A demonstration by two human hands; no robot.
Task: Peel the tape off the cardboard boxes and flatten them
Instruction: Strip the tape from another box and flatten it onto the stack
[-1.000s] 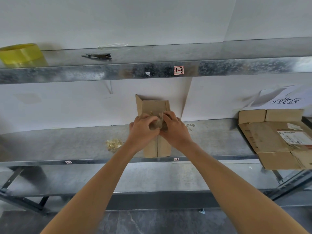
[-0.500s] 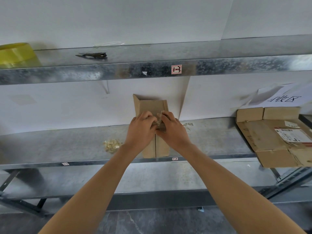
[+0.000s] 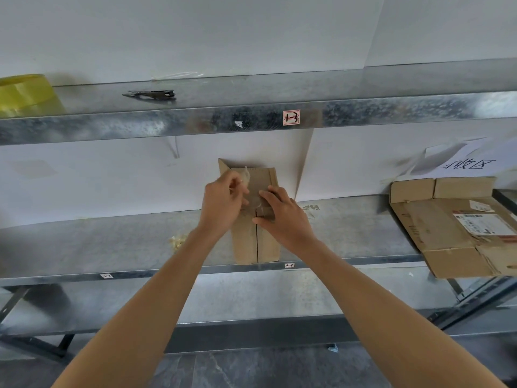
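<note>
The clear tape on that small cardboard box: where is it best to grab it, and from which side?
Take the clear tape by its loose end, which stands curled up off the cardboard box, so a pinch grip fits. Come from the left, as the left hand does, while the right hand presses the box down on the shelf.

A narrow brown cardboard box (image 3: 244,247) sits on the middle shelf (image 3: 112,242), centre seam showing. A clear tape strip (image 3: 246,175) lifts off its far end. Flattened boxes (image 3: 436,228) lie to the right.
</note>
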